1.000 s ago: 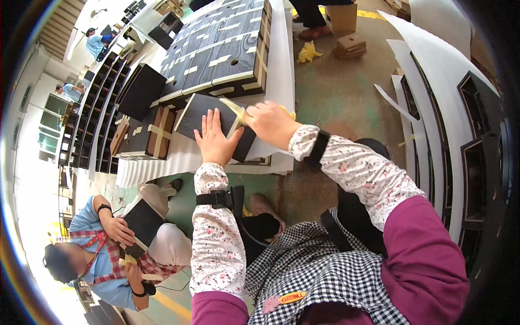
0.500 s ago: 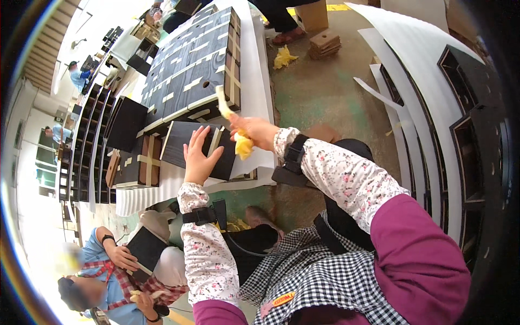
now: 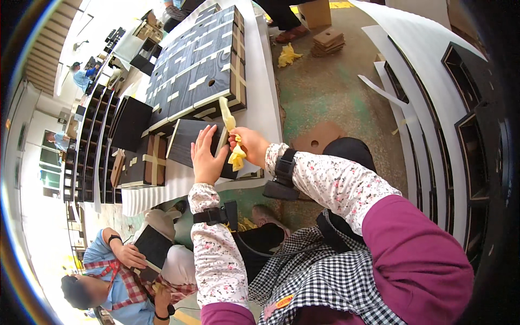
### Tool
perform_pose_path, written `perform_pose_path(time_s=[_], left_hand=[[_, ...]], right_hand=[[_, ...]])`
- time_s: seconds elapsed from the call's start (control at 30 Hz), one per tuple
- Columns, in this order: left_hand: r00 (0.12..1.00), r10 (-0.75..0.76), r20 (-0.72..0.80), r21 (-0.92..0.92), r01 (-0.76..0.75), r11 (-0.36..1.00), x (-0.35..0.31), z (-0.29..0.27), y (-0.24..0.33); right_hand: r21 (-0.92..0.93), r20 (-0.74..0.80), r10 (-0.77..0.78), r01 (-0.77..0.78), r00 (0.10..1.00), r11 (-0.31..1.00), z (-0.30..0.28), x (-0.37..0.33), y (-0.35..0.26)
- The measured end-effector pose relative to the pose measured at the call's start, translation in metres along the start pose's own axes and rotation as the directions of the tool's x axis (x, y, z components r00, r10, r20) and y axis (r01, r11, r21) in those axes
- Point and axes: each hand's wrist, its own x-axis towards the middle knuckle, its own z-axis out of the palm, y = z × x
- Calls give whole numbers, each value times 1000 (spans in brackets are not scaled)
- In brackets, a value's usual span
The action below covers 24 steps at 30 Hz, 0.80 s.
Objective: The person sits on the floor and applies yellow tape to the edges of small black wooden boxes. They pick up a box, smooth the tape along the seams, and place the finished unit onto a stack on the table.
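My left hand [image 3: 207, 160] lies with fingers spread on a dark wood-grain board [image 3: 183, 142] at the near end of the work surface. Beside it, my right hand [image 3: 252, 146] is closed on a crumpled strip of yellow masking tape [image 3: 227, 115]. One end of the strip sticks up beyond my fingers, and a wadded part hangs below them. Whether the strip still clings to the board's edge cannot be made out. Just beyond stands a large block of dark wood-grain boxes [image 3: 189, 89] crossed with pale tape.
A smaller taped dark box [image 3: 142, 168] sits left of my left hand. At lower left a co-worker [image 3: 122, 271] holds a dark panel [image 3: 152, 246]. Crumpled tape [image 3: 288, 55] and stacked brown boards [image 3: 328, 41] lie on the floor. Dark shelf units [image 3: 470, 141] line the right.
My right hand has come lower and a little closer to me, drawing the tape strip along with it. My left hand still rests on the board. The whole view has shifted slightly.
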Motion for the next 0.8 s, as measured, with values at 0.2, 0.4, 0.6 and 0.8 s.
perform_pose_path(time_s=[0.2,0.4,0.6,0.8], left_hand=[[999,-5,-38,-12,4,1000,4,13,-16],[998,-22,-62,-29,20,999,6,1,3],[992,-2,-125,-63,-6,998,14,1,19],[977,15,-215,-44,-25,999,16,8,22]], right_hand=[[-30,325,153,-151,933,988,37,-75,-9],[-81,-60,-226,221,972,972,-5,-50,-59],[-188,-90,-185,166,979,968,-13,-40,-41],[-243,-90,-155,129,984,961,-6,-42,-36]])
